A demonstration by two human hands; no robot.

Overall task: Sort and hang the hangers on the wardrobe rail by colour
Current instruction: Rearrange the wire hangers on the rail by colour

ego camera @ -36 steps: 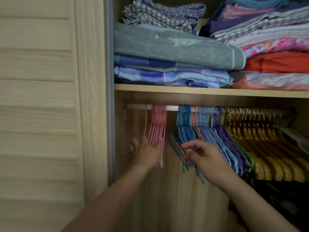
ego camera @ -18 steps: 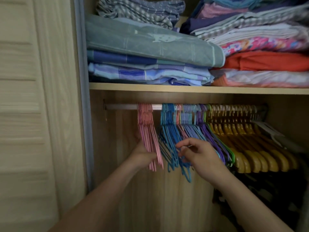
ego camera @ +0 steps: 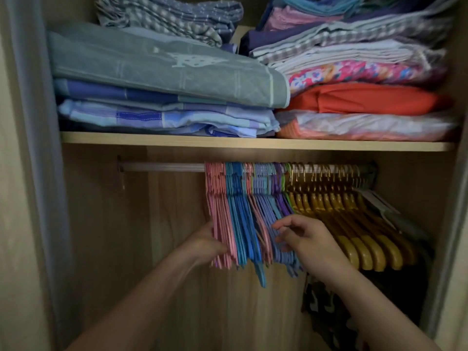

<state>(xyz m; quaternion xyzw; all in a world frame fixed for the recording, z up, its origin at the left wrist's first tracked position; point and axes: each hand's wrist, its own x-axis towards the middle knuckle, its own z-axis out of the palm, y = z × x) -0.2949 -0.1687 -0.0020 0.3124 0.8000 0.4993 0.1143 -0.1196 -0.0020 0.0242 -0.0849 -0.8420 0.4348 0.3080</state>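
Observation:
Hangers hang in colour groups on the wardrobe rail (ego camera: pixel 162 167): pink hangers (ego camera: pixel 219 224) at the left, then blue hangers (ego camera: pixel 240 219), lilac and purple hangers (ego camera: pixel 269 206) with a few pink ones among them, a green one, and wooden yellow hangers (ego camera: pixel 354 224) at the right. My left hand (ego camera: pixel 206 243) presses against the left side of the pink bunch, fingers hidden behind it. My right hand (ego camera: pixel 304 238) reaches into the lilac hangers with finger and thumb loosely curved; whether it pinches one is unclear.
A wooden shelf (ego camera: pixel 177 141) above the rail carries stacks of folded bedding (ego camera: pixel 162 72). The wardrobe side wall (ego camera: pixel 30 173) stands at the left, and a dark patterned garment (ego camera: pixel 326 307) hangs below the yellow hangers. The rail's left stretch is bare.
The pink bunch has slid right along the rail and now touches the blue hangers; the gap is gone. My left hand followed it. My right hand shifted from the blue hangers to the lilac ones.

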